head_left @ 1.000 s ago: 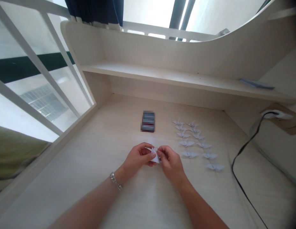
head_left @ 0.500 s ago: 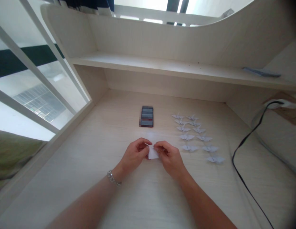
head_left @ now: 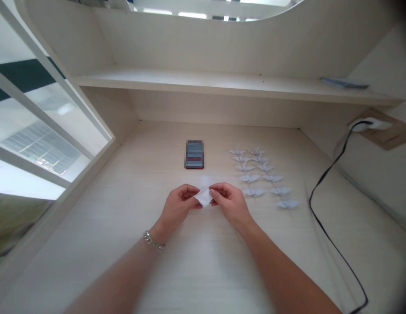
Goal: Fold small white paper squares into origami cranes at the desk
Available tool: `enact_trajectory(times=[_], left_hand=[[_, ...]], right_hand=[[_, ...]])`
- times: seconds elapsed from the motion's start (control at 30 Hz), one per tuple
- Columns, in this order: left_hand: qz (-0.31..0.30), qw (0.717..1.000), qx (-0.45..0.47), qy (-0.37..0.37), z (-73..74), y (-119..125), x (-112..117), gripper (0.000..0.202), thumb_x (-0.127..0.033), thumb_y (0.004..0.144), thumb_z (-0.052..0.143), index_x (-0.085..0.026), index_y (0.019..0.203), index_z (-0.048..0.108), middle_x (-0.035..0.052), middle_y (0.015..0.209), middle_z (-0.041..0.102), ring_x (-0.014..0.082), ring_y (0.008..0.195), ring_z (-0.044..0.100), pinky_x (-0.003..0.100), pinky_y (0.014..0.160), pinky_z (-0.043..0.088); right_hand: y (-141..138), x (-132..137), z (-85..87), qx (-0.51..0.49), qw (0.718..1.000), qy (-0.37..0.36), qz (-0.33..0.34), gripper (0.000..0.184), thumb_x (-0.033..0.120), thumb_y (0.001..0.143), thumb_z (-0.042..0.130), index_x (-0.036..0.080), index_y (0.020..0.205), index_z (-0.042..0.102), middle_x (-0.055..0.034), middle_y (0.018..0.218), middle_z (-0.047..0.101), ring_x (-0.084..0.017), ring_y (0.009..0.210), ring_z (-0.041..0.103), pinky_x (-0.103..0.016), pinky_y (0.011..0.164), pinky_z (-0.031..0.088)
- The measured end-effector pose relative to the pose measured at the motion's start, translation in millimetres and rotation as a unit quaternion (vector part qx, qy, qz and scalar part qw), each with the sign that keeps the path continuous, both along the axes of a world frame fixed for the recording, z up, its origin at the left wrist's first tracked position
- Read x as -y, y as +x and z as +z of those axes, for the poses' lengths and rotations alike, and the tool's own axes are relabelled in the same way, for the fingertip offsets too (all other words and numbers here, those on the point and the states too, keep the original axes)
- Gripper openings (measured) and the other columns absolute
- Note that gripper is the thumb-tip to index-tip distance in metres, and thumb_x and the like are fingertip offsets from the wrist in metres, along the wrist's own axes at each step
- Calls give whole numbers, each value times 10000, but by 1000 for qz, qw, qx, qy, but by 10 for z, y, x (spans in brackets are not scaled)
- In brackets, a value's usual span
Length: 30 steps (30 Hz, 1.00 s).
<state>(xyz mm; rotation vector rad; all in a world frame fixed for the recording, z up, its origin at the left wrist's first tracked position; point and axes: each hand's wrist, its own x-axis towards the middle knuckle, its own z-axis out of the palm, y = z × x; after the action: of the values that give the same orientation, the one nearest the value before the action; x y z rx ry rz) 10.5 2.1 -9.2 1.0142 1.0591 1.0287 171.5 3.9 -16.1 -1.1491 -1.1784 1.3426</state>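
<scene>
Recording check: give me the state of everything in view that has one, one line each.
White paper: held, folds unclear
Left hand: pinching its left side
Right hand: pinching its right side
Paper cranes: folded, in two rows
Dark rectangular object: lying on desk, pixelated
Bracelet: worn on left wrist
Black cable: plugged into white socket, bent

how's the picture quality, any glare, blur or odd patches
Head view: window light at the top glares white; head view: the left forearm blurs toward the bottom edge, the right corners darken; head view: the dark object is pixelated; head view: the held paper looks soft, its folds unclear.
</scene>
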Motion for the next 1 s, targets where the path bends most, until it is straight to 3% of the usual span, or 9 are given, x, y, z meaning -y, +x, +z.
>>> enact_trajectory(times=[0.2,0.33,0.53,0.7,1.0], left_hand=[[-67,993,0,94,7,8,29,487,-200,663,696,-151,1121,537,73,882,671,172,791,628,291,737,485],[-54,993,-27,100,2,-2,36,345,-236,654,704,-123,969,622,93,913,670,187,820,623,286,753,480],[1,991,-81,102,-32,-28,29,260,-237,625,716,-142,856,646,43,789,681,145,688,615,231,629,477],[14,988,-115,107,-40,-12,43,166,-278,715,638,-142,809,646,15,706,655,114,616,581,205,563,450],[13,992,-95,81,48,43,52,286,-404,804,508,-139,781,613,-6,590,596,114,506,565,221,486,466]], right_hand=[[17,10,44,38,999,25,26,205,332,741,609,135,791,641,-8,606,602,-108,542,557,-226,511,474],[16,16,55,47,998,29,40,232,347,765,578,132,805,656,-15,611,602,-110,556,556,-225,518,473],[-5,24,44,-18,998,0,64,200,309,728,623,149,844,657,-9,654,626,-113,594,583,-240,563,495],[-21,21,18,-23,997,-14,72,212,335,747,605,143,829,643,-1,621,617,-106,564,574,-237,553,481],[-52,32,-23,41,997,-4,72,247,370,781,553,144,845,628,-23,681,635,-116,589,573,-230,542,467]])
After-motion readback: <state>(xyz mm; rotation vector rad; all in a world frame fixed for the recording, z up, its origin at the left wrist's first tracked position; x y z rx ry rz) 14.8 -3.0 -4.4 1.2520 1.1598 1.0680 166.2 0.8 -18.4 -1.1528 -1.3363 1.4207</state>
